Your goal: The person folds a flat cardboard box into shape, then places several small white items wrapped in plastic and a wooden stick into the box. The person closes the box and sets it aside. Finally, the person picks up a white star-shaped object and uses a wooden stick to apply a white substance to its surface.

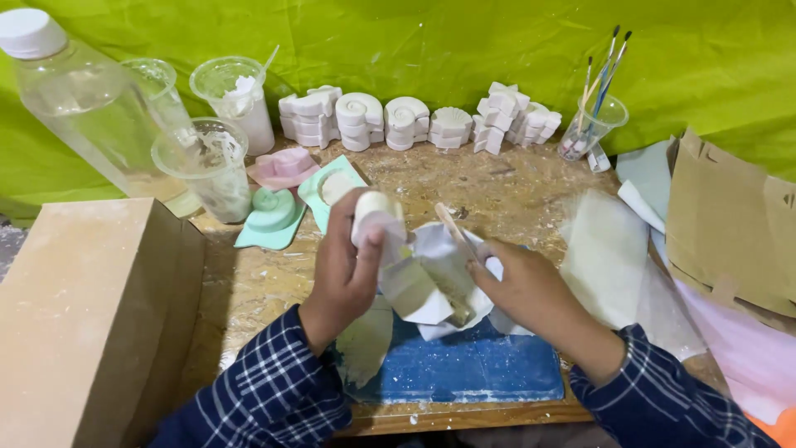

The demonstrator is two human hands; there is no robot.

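My left hand grips a tilted white container with a rounded top, its lower end pointing into a crumpled white bowl. My right hand steadies that bowl's right side and holds a thin wooden stick that leans into the bowl. Both hands work above a blue mat at the table's front edge. The bowl's contents are mostly hidden.
White plaster shell and star casts line the back. Mint and pink moulds, plastic cups and a clear bottle stand at left beside a tan box. A cup of brushes and paper sheets sit right.
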